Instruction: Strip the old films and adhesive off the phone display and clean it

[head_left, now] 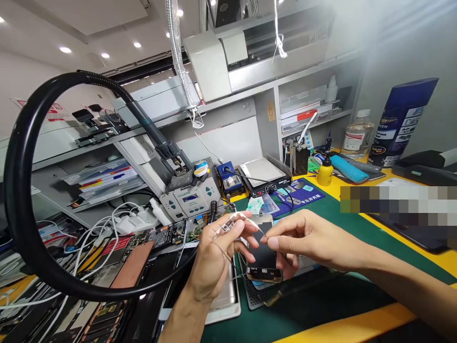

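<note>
My left hand is closed on a thin, pale curved strip with small silvery metal parts along it. I cannot make out its exact kind. A thin dark end of the strip reaches toward my right hand, whose thumb and forefinger are pinched together at that end. Under both hands lies an opened phone with a black inner surface and small contacts along its near edge. It rests over a grey perforated pad; my fingers hide part of the phone.
A black flexible hose loops across the left side. Phone parts and white cables crowd that side. Behind stand a grey control station, a flat heating plate, a yellow bottle and a blue spray can. A green mat covers the bench.
</note>
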`<state>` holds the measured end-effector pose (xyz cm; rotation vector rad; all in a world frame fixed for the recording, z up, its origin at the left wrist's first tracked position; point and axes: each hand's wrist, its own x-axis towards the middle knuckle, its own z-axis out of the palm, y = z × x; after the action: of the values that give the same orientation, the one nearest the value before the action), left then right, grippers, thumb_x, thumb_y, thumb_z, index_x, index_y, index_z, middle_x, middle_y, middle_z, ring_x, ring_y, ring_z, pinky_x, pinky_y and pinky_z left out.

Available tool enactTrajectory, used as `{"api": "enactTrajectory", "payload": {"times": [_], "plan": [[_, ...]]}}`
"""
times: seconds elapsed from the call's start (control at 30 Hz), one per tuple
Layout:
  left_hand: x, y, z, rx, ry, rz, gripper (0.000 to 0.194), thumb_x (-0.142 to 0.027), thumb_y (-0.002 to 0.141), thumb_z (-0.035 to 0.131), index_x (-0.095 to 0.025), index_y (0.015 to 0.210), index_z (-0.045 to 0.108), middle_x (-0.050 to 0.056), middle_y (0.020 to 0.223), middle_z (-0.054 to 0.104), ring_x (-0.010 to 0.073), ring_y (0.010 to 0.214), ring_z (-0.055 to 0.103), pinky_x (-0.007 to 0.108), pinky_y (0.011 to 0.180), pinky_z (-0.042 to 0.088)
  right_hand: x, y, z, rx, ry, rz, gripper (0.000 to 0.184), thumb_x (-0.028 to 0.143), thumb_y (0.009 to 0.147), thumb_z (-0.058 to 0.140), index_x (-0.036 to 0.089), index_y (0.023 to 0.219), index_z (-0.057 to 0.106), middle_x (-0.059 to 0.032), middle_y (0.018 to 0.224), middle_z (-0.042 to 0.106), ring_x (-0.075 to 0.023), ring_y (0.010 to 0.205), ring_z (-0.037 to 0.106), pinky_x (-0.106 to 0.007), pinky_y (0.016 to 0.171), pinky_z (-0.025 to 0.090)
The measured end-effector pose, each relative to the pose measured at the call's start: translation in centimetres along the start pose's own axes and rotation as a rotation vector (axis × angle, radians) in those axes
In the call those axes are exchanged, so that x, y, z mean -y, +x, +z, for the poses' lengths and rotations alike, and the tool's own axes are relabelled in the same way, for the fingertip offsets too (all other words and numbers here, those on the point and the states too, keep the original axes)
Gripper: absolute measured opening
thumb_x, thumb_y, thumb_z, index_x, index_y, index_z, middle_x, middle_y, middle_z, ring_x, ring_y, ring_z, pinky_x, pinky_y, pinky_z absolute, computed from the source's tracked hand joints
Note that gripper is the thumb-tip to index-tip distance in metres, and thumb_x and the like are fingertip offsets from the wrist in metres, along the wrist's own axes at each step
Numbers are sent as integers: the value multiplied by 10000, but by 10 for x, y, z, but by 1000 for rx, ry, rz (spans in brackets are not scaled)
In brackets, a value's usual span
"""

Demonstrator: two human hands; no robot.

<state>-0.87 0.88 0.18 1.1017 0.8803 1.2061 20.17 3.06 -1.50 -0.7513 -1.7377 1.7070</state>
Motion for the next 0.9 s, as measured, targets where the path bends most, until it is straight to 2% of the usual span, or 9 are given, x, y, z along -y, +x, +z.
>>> {"api": "enactTrajectory", "payload": {"times": [0.17, 0.23, 0.3, 0.4, 0.5, 0.57, 0.7, 0.8, 0.9], "plan": [[-3, 6, -8, -73, -36, 4, 500, -502, 987, 441, -105, 1048, 738, 108, 873, 710, 197, 724, 676, 304, 540, 585, -3, 4, -1, -125, -3, -21, 347, 486, 853, 735, 141, 886, 755, -39, 677, 726, -153, 560, 660, -235, 539, 488], [-2, 10, -12, -121, 24, 55, 419, -498, 944, 555, -133, 1034, 741, 78, 879, 710, 177, 757, 674, 272, 579, 587, -2, 5, -4, -170, -39, -28, 345, 489, 856, 727, 143, 843, 727, -20, 623, 697, -149, 551, 651, -238, 547, 497], [-1, 16, -14, -140, 129, 78, 299, -402, 863, 713, -134, 991, 747, 50, 850, 704, 148, 742, 665, 234, 597, 580, 0, 6, -10, -196, -79, -20, 352, 491, 861, 717, 142, 815, 702, -9, 573, 675, -139, 513, 632, -232, 522, 492], [-10, 30, -12, -92, 306, 39, 284, -351, 824, 760, -98, 953, 750, 60, 814, 702, 146, 683, 660, 241, 559, 580, 4, 4, -21, -217, -116, -21, 381, 516, 856, 705, 144, 780, 670, -4, 563, 661, -140, 478, 633, -225, 466, 482], [-30, 49, -2, -4, 492, -10, 247, -285, 854, 738, -92, 1008, 735, 77, 848, 715, 148, 699, 670, 231, 538, 561, 9, 1, -33, -239, -144, -44, 411, 563, 835, 703, 153, 840, 666, 7, 621, 659, -158, 505, 670, -235, 449, 504], [-46, 66, 9, 54, 620, -29, 188, -286, 907, 697, -110, 972, 714, 38, 811, 684, 131, 672, 650, 236, 542, 552, 14, 0, -40, -253, -170, -60, 427, 579, 828, 696, 158, 892, 665, 9, 646, 661, -162, 507, 675, -246, 449, 518], [-74, 102, 35, 165, 819, -95, 207, -305, 959, 643, -143, 1088, 658, 46, 998, 691, 149, 780, 671, 308, 674, 589, 32, 2, -58, -322, -273, -86, 336, 492, 842, 684, 157, 840, 662, 8, 588, 651, -149, 460, 640, -235, 424, 486], [-88, 128, 51, 194, 906, -112, 260, -323, 963, 634, -155, 1161, 643, 73, 1111, 682, 183, 886, 682, 360, 752, 598, 51, 9, -79, -383, -368, -110, 234, 383, 825, 709, 159, 773, 666, 3, 544, 650, -138, 448, 616, -217, 422, 458], [-95, 146, 57, 175, 938, -66, 300, -335, 962, 632, -168, 1210, 632, 91, 1200, 664, 213, 975, 676, 405, 819, 592, 68, 17, -102, -420, -426, -123, 201, 341, 812, 710, 153, 756, 668, -23, 581, 677, -152, 485, 642, -222, 442, 476]]}}
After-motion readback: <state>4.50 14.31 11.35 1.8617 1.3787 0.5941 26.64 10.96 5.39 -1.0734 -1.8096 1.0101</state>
